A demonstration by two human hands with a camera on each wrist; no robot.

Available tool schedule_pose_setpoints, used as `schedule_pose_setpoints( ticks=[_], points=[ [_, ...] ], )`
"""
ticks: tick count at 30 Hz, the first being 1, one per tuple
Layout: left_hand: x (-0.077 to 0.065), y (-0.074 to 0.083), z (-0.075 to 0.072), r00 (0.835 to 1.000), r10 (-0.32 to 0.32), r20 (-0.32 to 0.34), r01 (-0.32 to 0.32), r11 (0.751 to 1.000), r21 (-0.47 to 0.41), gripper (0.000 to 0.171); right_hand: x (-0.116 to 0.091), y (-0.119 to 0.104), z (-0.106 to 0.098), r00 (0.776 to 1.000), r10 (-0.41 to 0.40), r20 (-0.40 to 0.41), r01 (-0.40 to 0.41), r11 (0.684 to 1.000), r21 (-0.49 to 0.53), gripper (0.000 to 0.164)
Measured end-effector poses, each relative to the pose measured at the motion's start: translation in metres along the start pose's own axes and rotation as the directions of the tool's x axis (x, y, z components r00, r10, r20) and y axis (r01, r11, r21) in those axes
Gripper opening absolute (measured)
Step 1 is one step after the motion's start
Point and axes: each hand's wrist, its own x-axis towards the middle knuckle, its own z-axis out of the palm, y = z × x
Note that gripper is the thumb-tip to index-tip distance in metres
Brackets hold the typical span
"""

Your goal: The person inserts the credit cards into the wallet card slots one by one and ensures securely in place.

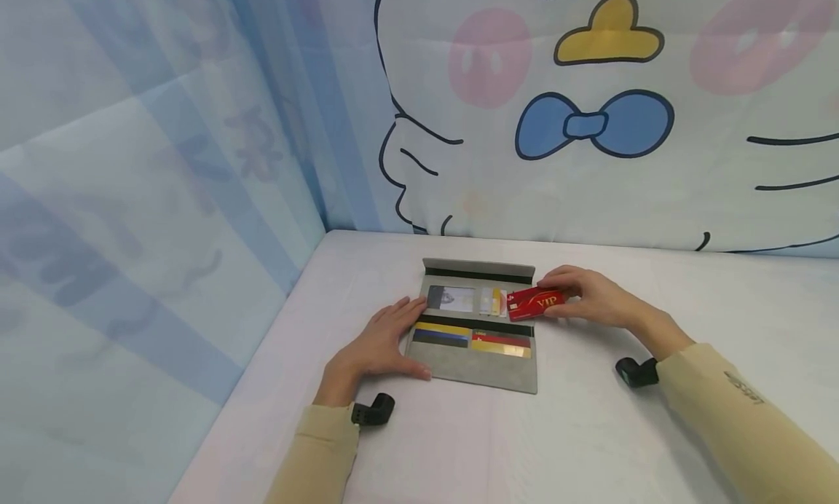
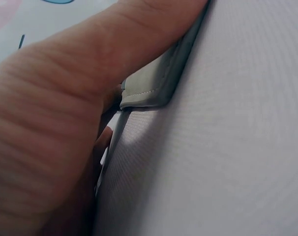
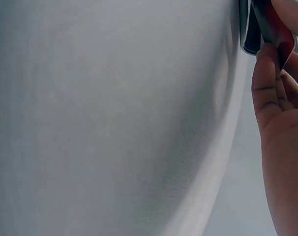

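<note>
A grey wallet (image 1: 481, 373) lies unfolded on the table, with cards tucked in its slots. My right hand (image 1: 599, 298) pinches a red VIP card (image 1: 534, 302) between thumb and fingers, over the right end of the wallet's upper panel. In the right wrist view the red card (image 3: 276, 29) shows edge-on in the fingers. My left hand (image 1: 383, 344) rests at the wallet's left edge, its fingers extended and its thumb along the lower corner. The left wrist view has that thumb lying on the wallet's stitched corner (image 2: 146, 88).
The wallet's upper panel holds a photo card (image 1: 452, 298) and small cards (image 1: 490, 301); yellow-topped cards (image 1: 440, 335) and red-and-gold cards (image 1: 501, 344) fill the lower slots. A white cloth covers the table (image 1: 557, 446). Printed curtains (image 1: 419, 198) hang behind and at left.
</note>
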Motion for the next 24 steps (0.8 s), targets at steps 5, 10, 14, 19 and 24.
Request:
schedule_pose_setpoints(
  ticks=[5, 10, 14, 19, 24],
  points=[
    [0.000, 0.001, -0.001, 1.000, -0.001, 0.002, 0.001, 1.000, -0.014, 0.113, 0.002, 0.001, -0.001, 1.000, 0.007, 0.019, -0.007, 1.000, -0.001, 0.055],
    [0.000, 0.000, 0.000, 1.000, -0.004, 0.005, 0.005, 1.000, -0.012, 0.113, 0.003, 0.001, -0.001, 0.999, 0.007, 0.031, -0.008, 1.000, 0.006, 0.055],
    [0.000, -0.002, -0.001, 1.000, -0.009, 0.003, 0.009, 1.000, -0.008, 0.113, 0.006, 0.000, 0.001, 1.000, 0.005, 0.020, -0.005, 1.000, 0.006, 0.055],
    [-0.001, -0.002, -0.002, 1.000, -0.002, 0.004, 0.002, 1.000, -0.012, 0.113, 0.010, -0.002, 0.006, 1.000, -0.012, 0.005, 0.012, 1.000, -0.023, 0.053],
    [0.001, 0.000, -0.002, 1.000, 0.019, 0.008, -0.019, 1.000, -0.006, 0.112, 0.011, -0.003, 0.006, 1.000, 0.008, 0.000, -0.008, 0.997, -0.072, 0.052]
  ],
)
